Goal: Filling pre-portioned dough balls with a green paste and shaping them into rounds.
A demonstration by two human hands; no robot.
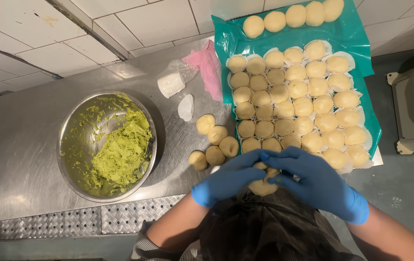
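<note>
The person is wearing thin blue gloves on both hands — the left hand [228, 180] and the right hand [315, 182] are each covered to the wrist, where the cuffs are ending in a slightly wrinkled edge. The forearms are showing bare above the gloves. Short sleeves [151, 249] in a fine dark-and-light stripe are covering the upper arms — and a dark, creased apron [265, 227] is hanging over the chest.

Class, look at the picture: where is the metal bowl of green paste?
In the head view, the metal bowl sits on the steel counter, at picture left, beside five loose dough balls.
</note>
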